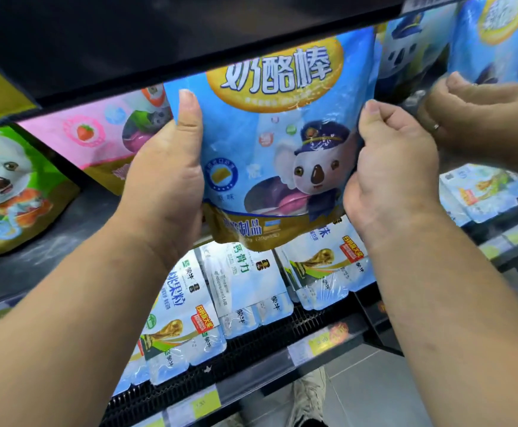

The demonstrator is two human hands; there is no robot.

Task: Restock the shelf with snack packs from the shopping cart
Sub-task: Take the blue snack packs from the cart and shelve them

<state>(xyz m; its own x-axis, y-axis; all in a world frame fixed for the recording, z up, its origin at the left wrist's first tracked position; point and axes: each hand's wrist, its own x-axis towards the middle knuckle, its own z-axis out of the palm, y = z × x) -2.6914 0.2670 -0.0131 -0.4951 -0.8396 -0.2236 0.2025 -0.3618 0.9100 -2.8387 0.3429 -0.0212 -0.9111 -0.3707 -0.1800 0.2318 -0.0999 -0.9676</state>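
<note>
A blue snack pack [270, 143] with a koala in a police cap and a gold base stands upright in front of the middle shelf [35, 266]. My left hand [165, 167] grips its left edge, thumb on the front. My right hand [390, 167] pinches its right edge with curled fingers. The pack's top sits just under the dark shelf board above [159, 35]. The shopping cart is out of view.
More blue packs [498, 41] stand at the right, where another person's hand [482, 118] with a ring touches them. A pink pack [97, 134] and a green pack [11, 192] lie to the left. White yogurt packs [245, 285] fill the lower shelf.
</note>
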